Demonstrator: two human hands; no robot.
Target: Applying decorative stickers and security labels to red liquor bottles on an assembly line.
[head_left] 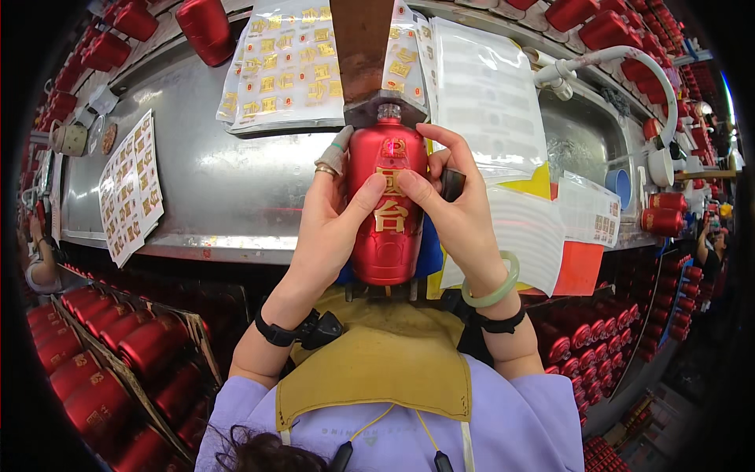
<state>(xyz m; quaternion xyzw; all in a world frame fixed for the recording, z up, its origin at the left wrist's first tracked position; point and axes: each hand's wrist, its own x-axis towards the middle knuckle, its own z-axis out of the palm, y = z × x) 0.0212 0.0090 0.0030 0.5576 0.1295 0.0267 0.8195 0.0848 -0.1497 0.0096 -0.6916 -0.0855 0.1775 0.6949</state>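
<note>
A red bottle (384,259) with gold lettering and a clear glass neck lies in front of me, its neck end against a dark block under a brown upright bar (363,55). My left hand (334,204) wraps its left side, with the thumb pressing on the gold characters and a pale cover on one finger. From the other side my right hand (460,200) grips the bottle, its thumb also on the lettering and its forefinger near the shoulder. A dark rounded piece (452,185) shows beside my right fingers. Blue material (429,248) lies under the bottle.
Sheets of gold decals (275,63) lie behind the bottle, and another decal sheet (130,189) is at left on the metal table (212,197). White sheets (487,94) lie right, before a sink (582,130) with a curved hose (645,55). Racks of red bottles (118,338) flank me.
</note>
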